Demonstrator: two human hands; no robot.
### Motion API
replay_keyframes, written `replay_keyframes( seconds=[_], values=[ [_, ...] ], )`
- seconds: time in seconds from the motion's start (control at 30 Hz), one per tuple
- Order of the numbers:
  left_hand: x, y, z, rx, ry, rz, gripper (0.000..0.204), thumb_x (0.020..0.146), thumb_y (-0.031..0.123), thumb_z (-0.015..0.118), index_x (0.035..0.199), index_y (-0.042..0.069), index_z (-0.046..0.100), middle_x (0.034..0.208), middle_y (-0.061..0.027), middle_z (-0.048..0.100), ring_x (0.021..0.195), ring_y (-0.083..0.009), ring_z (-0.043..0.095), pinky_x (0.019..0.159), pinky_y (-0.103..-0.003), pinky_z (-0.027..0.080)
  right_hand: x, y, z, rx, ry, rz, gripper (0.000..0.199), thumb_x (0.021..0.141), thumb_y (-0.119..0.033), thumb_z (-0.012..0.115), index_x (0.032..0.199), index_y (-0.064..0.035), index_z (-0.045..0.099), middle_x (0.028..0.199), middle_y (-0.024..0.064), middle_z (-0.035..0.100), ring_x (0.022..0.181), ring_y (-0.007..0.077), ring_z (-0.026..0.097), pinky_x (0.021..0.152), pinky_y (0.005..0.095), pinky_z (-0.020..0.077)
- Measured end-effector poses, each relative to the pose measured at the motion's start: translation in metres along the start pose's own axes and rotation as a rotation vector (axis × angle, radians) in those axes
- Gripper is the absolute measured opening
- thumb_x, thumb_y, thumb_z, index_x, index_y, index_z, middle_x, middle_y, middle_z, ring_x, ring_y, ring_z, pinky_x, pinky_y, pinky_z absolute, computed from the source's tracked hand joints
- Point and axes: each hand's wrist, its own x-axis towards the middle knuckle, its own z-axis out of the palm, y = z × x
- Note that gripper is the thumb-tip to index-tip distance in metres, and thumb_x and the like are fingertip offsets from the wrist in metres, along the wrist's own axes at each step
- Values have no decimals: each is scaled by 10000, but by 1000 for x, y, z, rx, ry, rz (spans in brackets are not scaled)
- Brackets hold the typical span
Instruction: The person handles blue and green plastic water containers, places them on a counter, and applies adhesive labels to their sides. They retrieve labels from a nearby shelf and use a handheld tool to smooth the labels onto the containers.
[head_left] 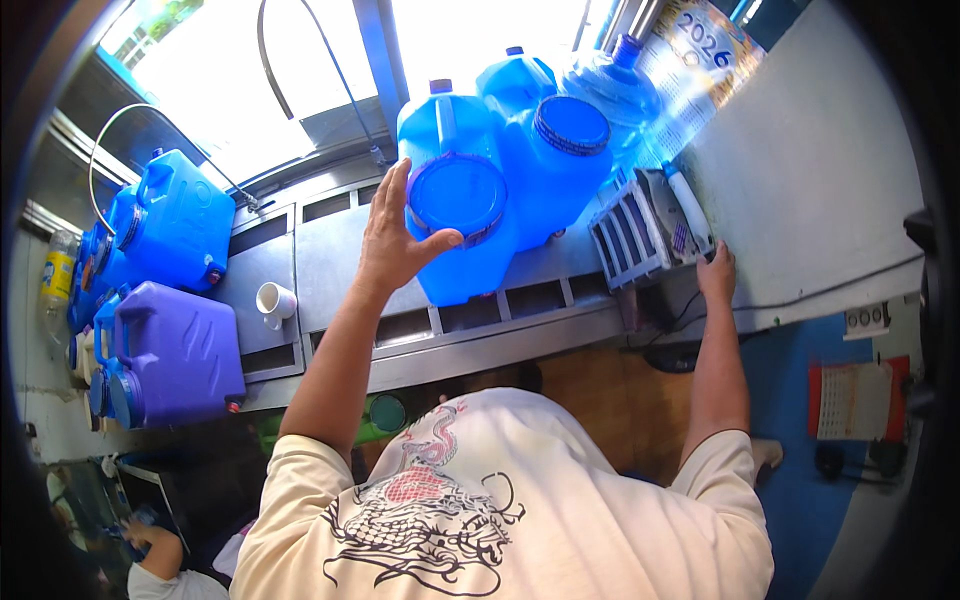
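My left hand [392, 240] is at the left side of a large blue screw cap [458, 197] on a blue water jug [452, 270]. Its fingers are stretched upward and the thumb is spread apart along the cap's lower edge. Whether the palm presses on the jug is hard to see. My right hand [716, 272] reaches to the lower end of a white tube-shaped piece [688, 205], beside a grey slatted rack [630, 237]. The fingers there are partly hidden, so their grip is unclear.
A second blue jug [560, 180] and a clear round bottle [610, 80] stand behind. On the metal counter [335, 260] at left are a white mug [275, 302], a blue jug [180, 215] and a purple jug [180, 350]. Another person's arm [155, 550] shows at lower left.
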Motion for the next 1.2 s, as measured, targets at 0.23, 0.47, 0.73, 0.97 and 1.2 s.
replay_keyframes(
  seconds=[0.23, 0.47, 0.73, 0.97, 1.2],
  values=[
    [101, 4, -14, 98, 7, -198, 869, 791, 728, 543, 1400, 116, 447, 1438, -207, 412, 1333, -386, 394, 1053, -521, 378, 52, -12, 35, -71, -137, -67, 618, 789, -326, 693, 1285, -15, 491, 1100, 258, 594, 1034, 404, 593, 895, 462, 482],
    [168, -14, 7, 282, -67, -242, 827, 843, 666, 541, 1399, 62, 440, 1420, -254, 424, 1326, -399, 406, 1072, -490, 355, 71, -20, 33, -10, -291, -34, 568, 811, -405, 677, 1188, -10, 521, 986, 242, 660, 933, 404, 648, 824, 480, 513],
    [213, -62, 23, 114, -85, -409, 758, 872, 532, 586, 1425, 53, 389, 1403, -285, 426, 1306, -385, 440, 1056, -449, 392, 95, 5, 54, 345, -341, 59, 526, 805, -338, 660, 1214, -33, 531, 922, 176, 671, 850, 309, 680, 704, 432, 547],
    [233, -98, 22, -185, -214, -394, 725, 865, 374, 639, 1435, 36, 346, 1342, -273, 487, 1233, -357, 515, 1009, -416, 452, 86, -19, -26, 1385, -917, 517, 465, 844, -303, 666, 1213, -69, 507, 1045, 106, 617, 679, 137, 587, 469, 259, 513],
    [235, -77, 36, -225, -263, -452, 730, 847, 391, 672, 1422, 52, 378, 1279, -206, 555, 1186, -290, 548, 1014, -398, 442, 79, -116, -127, 1605, -1010, 102, 644, 873, -289, 663, 1400, -57, 375, 1082, 161, 611, 688, 113, 591, 468, 220, 501]
  ],
)
